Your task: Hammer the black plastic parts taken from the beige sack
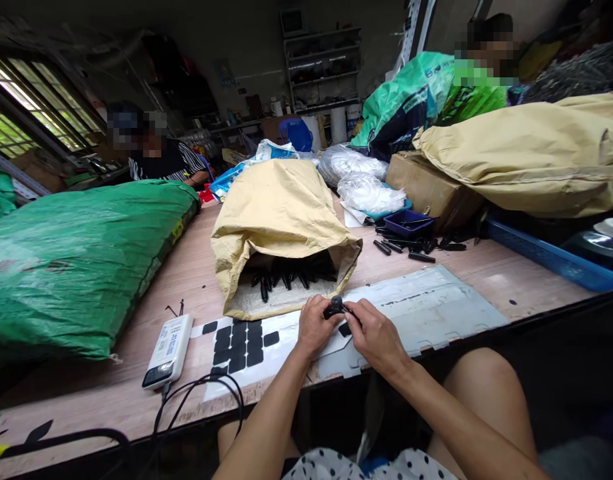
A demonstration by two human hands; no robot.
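Observation:
Close together at the table's front edge, my left hand [315, 325] and my right hand [375, 333] both have their fingers closed on a small black piece with a rounded end [335, 304]. Its exact kind is hard to make out. Left of my hands lies a white sheet [281, 360] bearing rows of black rounded-square patches [238, 347]. Just below my fingers, another black patch [344, 329] shows. Beyond my hands, an open tan sack [286, 207] faces me, with several black handle-like pieces [286, 275] inside its mouth.
A white power bank [169, 351] with black cables stands left, near a big green sack [76, 260]. Loose black pieces [421, 257] surround a small blue tray [409, 223]. At right are a cardboard box [431, 187] and a blue basket [551, 250]. Two people sit beyond.

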